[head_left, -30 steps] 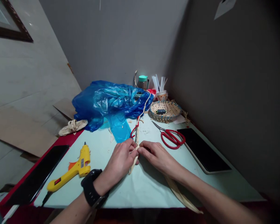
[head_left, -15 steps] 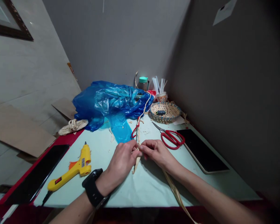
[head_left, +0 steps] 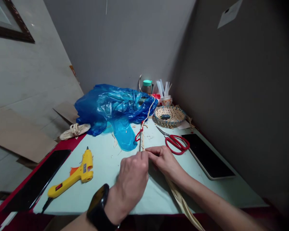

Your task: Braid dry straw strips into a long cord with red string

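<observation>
A pale braided plant-fibre cord (head_left: 149, 113) runs from the back of the table down to my two hands. My left hand (head_left: 134, 175) is closed at the near end of the cord, back of the hand up, so what lies in its fingers is mostly hidden. Right beside it, my right hand (head_left: 165, 160) pinches the cord between thumb and forefinger. From under the right hand a long flat fibre strand (head_left: 181, 200) trails over the table's front edge. A red cord loop (head_left: 138, 136) is attached to the braid just beyond my fingers.
Red-handled scissors (head_left: 177, 144) and a dark tablet (head_left: 209, 157) lie to the right. On the left are a yellow glue gun (head_left: 73, 178) and a black device (head_left: 38, 181). Behind stand a blue plastic bag (head_left: 110, 102), a woven basket (head_left: 170, 120) and a cup of white sticks (head_left: 166, 100).
My left hand has turned over and come nearer, its knuckles now covering the short cord end that showed below it. The right hand keeps its pinch in nearly the same place.
</observation>
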Action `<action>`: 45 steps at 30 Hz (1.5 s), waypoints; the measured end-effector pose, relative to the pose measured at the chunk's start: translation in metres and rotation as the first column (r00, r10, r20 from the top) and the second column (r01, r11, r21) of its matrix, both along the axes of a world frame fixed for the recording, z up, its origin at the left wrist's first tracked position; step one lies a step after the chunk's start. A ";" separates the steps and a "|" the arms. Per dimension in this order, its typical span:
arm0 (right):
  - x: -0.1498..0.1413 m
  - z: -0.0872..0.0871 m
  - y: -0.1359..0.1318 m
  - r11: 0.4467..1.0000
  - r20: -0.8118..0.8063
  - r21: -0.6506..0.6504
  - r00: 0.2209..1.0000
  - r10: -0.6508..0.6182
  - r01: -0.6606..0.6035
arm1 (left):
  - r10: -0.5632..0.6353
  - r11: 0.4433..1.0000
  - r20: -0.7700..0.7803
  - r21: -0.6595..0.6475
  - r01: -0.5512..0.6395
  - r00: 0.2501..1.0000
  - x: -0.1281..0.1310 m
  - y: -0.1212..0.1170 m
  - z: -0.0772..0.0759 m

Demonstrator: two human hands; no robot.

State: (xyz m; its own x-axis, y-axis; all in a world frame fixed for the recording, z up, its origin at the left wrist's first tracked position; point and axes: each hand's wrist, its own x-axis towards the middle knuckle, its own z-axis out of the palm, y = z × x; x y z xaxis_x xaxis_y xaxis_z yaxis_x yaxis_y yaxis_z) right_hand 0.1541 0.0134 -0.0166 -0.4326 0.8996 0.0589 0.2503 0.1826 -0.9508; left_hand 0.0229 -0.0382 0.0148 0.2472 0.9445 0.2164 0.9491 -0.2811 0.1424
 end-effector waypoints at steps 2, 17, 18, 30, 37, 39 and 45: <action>0.001 -0.002 0.001 0.993 -0.096 -0.108 0.995 0.034 -0.044 | -0.013 0.998 -0.129 0.062 0.021 0.992 0.010 -0.005 -0.007; 0.005 0.009 -0.001 0.969 -0.242 -0.223 0.969 0.047 -0.103 | -0.163 0.987 0.407 0.071 0.146 0.899 -0.009 -0.015 0.001; 0.005 0.008 -0.001 0.975 -0.227 -0.200 0.972 0.054 -0.101 | -0.070 0.997 0.503 0.021 0.069 0.861 -0.015 -0.007 0.004; 0.015 0.015 0.001 0.982 0.080 0.050 0.981 0.178 -0.182 | 0.382 0.665 0.877 -0.481 0.571 0.293 -0.028 0.036 -0.017; 0.014 0.017 -0.008 0.942 0.456 0.325 0.886 -0.081 -0.081 | 0.327 0.781 0.850 -0.489 0.389 0.412 -0.029 0.033 -0.026; 0.013 0.018 -0.010 0.937 0.506 0.343 0.854 -0.121 -0.071 | 0.307 0.810 0.842 -0.475 0.342 0.443 -0.029 0.033 -0.027; 0.006 0.023 -0.019 0.946 0.591 0.324 0.786 -0.182 -0.025 | 0.289 0.840 0.852 -0.445 0.311 0.436 -0.023 0.032 -0.024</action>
State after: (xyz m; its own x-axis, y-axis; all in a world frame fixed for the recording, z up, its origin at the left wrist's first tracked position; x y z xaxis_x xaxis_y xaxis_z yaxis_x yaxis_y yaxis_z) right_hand 0.1600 -0.0060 0.0060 -0.3986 0.9137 0.0795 0.7795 0.3832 -0.4955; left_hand -0.0005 -0.0067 -0.0091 0.2193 0.9641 -0.1496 0.2064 0.1040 0.9729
